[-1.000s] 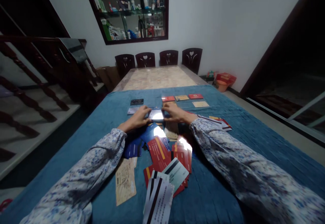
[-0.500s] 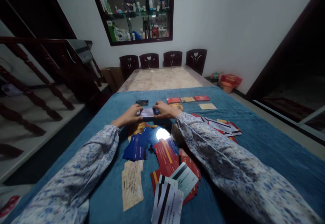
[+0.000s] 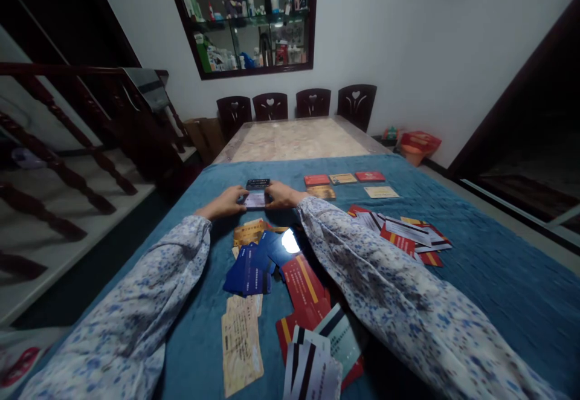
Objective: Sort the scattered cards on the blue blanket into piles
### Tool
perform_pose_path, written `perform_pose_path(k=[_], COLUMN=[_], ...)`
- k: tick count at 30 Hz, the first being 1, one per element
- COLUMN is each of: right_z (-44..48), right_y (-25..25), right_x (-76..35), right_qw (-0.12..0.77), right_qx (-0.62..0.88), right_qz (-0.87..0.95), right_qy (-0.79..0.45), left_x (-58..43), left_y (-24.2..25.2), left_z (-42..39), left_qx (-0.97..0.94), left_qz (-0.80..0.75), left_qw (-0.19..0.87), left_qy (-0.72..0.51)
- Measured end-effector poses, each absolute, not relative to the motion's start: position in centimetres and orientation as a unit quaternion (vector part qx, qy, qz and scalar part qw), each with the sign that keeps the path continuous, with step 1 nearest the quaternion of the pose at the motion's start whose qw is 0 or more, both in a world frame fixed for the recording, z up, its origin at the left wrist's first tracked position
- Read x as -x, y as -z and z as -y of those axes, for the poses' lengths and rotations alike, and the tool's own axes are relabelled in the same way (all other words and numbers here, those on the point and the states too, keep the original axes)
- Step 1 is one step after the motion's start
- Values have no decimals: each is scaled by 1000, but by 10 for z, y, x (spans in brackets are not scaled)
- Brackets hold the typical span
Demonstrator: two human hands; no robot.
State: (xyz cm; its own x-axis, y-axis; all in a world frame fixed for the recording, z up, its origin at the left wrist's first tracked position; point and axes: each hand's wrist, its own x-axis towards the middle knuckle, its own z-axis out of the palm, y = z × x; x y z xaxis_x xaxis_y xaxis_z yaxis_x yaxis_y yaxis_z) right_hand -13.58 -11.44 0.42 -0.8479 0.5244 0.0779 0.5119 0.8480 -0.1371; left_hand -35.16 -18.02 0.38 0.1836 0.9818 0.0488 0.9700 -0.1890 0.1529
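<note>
A small stack of cards (image 3: pixel 255 200) with a pale lilac top lies between my hands on the blue cloth. Fingers of my left hand (image 3: pixel 229 200) close on its left end, and those of my right hand (image 3: pixel 281 195) on its right end. Just behind it sits a black card stack (image 3: pixel 258 183). Nearer to me spread blue cards (image 3: pixel 251 270), gold cards (image 3: pixel 249 231), red cards (image 3: pixel 304 288), beige cards (image 3: pixel 242 339) and white cards with black stripes (image 3: pixel 312 373). A bright glare covers part of the blue cards.
Red card stacks (image 3: pixel 370 176), a gold stack (image 3: pixel 321 192) and a cream card (image 3: pixel 381 192) lie at the back right. A loose pile of red and white cards (image 3: pixel 403 237) is right of my right forearm. The blue cloth (image 3: pixel 181 303) covers the table's near part; chairs (image 3: pixel 270 107) stand beyond.
Both hands have shifted left with the lilac-topped stack, which now sits directly in front of the black one. The camera view has turned slightly left.
</note>
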Motion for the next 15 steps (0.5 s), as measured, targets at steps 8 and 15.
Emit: perform_pose_path(k=[8,15], right_z=[111,117], right_y=[-3,-10], right_x=[143,143], right_qw=[30,7], right_qx=[285,276], right_qz=[956,959], right_qy=[-56,-64], left_x=[352,349], left_y=[-5,-8], left_z=[174,173], left_qx=[-762,-761], left_qz=[-642,-643], left_qw=[68,77], left_qy=[-52,-27])
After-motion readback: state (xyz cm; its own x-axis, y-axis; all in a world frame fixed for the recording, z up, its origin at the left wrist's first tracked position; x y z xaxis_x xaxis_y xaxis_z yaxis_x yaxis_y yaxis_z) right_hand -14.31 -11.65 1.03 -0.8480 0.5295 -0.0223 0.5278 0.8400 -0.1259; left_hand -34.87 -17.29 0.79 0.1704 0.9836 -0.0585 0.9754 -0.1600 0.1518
